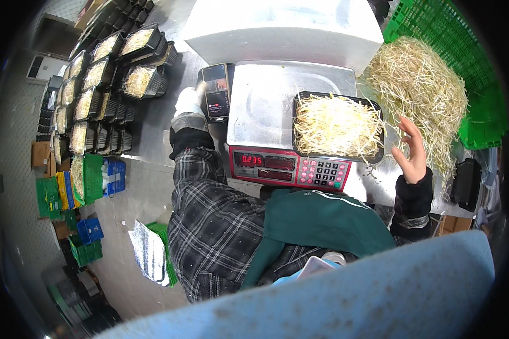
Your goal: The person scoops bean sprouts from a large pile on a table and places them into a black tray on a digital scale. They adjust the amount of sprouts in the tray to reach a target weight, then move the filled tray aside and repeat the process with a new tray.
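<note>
A black plastic tray heaped with bean sprouts point(338, 126) sits on the right side of a digital scale's steel platform point(263, 106), overlapping its keypad. The red display point(252, 160) is lit. My right hand point(412, 152) is just right of the tray, fingers apart and holding nothing. Behind it lies a large pile of loose sprouts point(424, 89). My left hand point(191, 99), in a white glove with a bare fingertip showing, is beside a smartphone point(216, 91) with a lit screen, left of the scale. Whether it touches the phone, and how its fingers are bent, is unclear.
Stacks of black trays filled with sprouts point(87, 104) stand on the left of the steel table. A white box point(280, 42) rises behind the scale, and a green plastic crate point(481, 123) borders the sprout pile. An empty black tray point(467, 184) lies at right; crates point(90, 230) stand on the floor.
</note>
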Demonstrator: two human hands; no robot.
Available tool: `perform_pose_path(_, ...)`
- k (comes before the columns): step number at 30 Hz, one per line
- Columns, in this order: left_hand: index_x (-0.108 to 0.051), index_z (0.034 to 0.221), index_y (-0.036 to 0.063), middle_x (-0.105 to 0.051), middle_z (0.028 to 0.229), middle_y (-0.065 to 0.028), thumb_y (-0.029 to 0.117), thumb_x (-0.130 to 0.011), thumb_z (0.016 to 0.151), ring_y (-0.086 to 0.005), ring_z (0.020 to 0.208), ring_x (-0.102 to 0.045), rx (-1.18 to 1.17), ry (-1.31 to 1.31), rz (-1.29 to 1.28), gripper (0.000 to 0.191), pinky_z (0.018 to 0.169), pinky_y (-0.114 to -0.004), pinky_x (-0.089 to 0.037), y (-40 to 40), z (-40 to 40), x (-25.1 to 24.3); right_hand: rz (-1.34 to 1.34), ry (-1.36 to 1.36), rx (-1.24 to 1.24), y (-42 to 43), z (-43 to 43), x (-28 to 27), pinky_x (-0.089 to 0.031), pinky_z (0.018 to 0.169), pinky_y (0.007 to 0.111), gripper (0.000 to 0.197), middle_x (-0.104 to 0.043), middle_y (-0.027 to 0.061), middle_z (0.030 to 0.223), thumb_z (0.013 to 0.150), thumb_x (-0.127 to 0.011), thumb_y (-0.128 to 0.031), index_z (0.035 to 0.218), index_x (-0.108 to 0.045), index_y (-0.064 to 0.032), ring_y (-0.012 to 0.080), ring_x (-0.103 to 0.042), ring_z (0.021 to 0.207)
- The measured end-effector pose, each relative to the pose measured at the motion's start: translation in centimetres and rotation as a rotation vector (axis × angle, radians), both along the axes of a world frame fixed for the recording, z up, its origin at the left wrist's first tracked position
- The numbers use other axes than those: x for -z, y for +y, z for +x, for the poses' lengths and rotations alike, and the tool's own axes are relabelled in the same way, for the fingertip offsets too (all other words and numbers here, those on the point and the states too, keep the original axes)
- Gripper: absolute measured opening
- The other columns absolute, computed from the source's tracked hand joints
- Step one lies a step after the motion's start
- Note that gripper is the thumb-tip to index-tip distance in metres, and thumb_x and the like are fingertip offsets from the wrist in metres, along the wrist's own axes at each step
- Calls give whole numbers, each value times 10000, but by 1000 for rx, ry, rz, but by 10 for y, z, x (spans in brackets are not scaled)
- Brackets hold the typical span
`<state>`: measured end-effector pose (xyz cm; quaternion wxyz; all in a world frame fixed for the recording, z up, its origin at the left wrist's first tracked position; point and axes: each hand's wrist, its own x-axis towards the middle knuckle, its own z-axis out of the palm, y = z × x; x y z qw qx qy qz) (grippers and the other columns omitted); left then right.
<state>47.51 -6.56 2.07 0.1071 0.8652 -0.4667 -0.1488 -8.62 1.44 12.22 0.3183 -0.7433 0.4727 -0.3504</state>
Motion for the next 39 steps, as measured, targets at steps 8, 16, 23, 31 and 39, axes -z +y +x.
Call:
perform_pose_path(8,-513,1072,-23,-564,1015,-128,380,-338,908,-198,962,-529,47,474,-829,469,861,-313,-410,68,-25,-69,27,-43,33,13,-29,16,-321,887,309,714,-351,94,1296,680,-654,-233,1285,-321,-51,212,-397,1148)
perform_pose_path(16,-481,1126,-28,-550,1060,-122,223,-412,902,-185,968,-531,135,672,-924,344,865,-289,-409,125,-89,-100,49,-8,-28,23,-38,25,-267,954,347,938,-298,110,1337,586,-729,-353,1325,-233,-57,249,-340,1201)
perform_pose_path(23,-437,1169,-28,-507,1077,-196,309,-586,769,-331,1007,-469,858,-108,-823,544,875,-403,-364,82,-230,-115,-261,137,-201,-34,28,16,-202,1021,388,1120,-199,221,1351,496,-791,-382,1316,-149,28,334,-238,1244)
perform_pose_path(31,-554,1006,-9,-529,995,-172,243,-612,748,-306,949,-489,1175,97,-836,365,801,-401,-390,85,-286,-110,-302,376,-339,-16,93,1,-394,857,389,682,-505,235,1034,664,-677,-338,1131,-394,70,358,-497,971)
perform_pose_path(39,-421,1203,8,-404,1226,-145,537,-544,706,-313,1071,-407,1234,-178,-666,736,881,-471,-314,78,-279,-101,-169,492,-324,-26,98,-10,-415,778,384,566,-525,190,931,703,-635,-350,1056,-443,48,330,-512,881)
